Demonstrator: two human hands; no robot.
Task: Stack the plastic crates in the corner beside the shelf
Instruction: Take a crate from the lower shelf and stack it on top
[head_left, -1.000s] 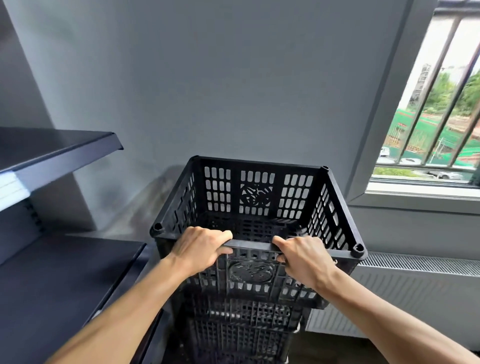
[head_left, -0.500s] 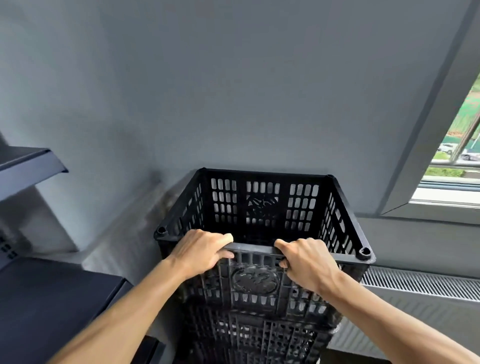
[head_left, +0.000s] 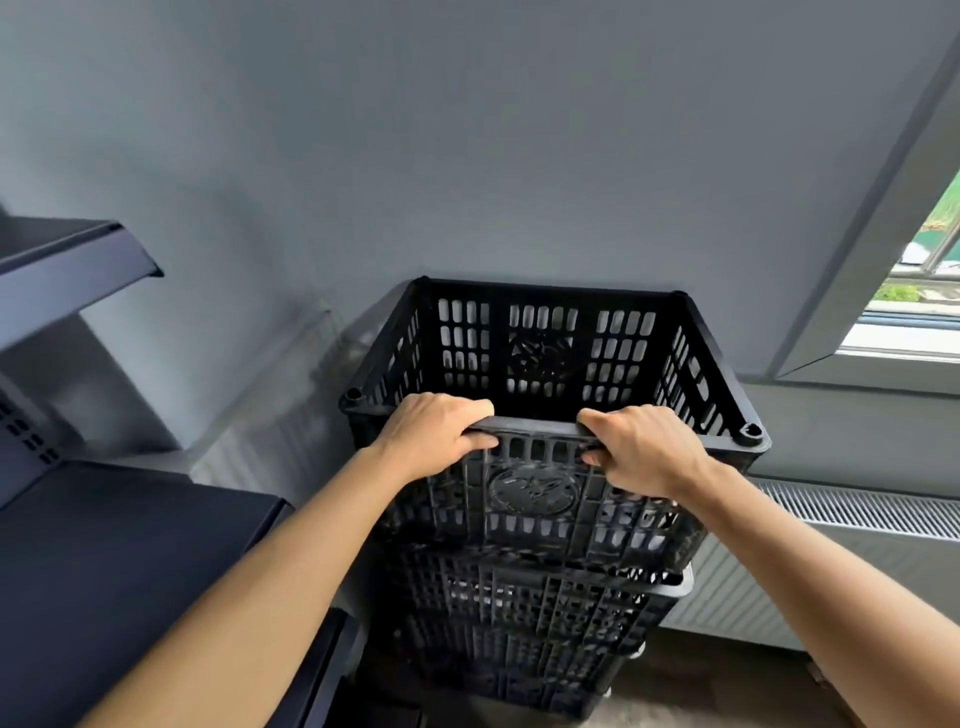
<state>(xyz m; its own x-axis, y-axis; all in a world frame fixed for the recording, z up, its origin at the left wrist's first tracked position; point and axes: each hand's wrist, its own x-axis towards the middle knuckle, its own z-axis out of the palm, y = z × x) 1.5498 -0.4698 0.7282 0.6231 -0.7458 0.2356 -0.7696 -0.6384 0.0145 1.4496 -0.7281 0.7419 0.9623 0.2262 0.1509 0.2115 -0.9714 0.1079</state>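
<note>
Item: top crate (head_left: 545, 358), black perforated plastic, open-topped and apparently empty. Position: centre of view, seated on the stack of crates (head_left: 524, 623) beneath it, its far rim close to or touching the grey wall (head_left: 467, 130) at 12 o'clock; contact there could not be told.

Holders: left hand (head_left: 434, 434) and right hand (head_left: 641, 449), both clamped on the near rim of the top crate, fingers curled over the edge and thumbs underneath, set a little apart either side of the moulded emblem.

Surroundings: dark shelf (head_left: 78, 254) at 9 o'clock, with a lower board at 8 o'clock just beside the stack; radiator (head_left: 852, 512) at 4 o'clock, running behind the stack's right side; window (head_left: 919, 291) at 2 o'clock.

Stack: at least two crates showed under the top one, more or less in line, the lowest standing on the floor (head_left: 701, 691).

Progress, judged: the top crate appeared to sit in the corner beside the shelf, roughly squared over those below. Remaining: settling it fully, releasing both hands, and adding any further crates, none of which were in view.
</note>
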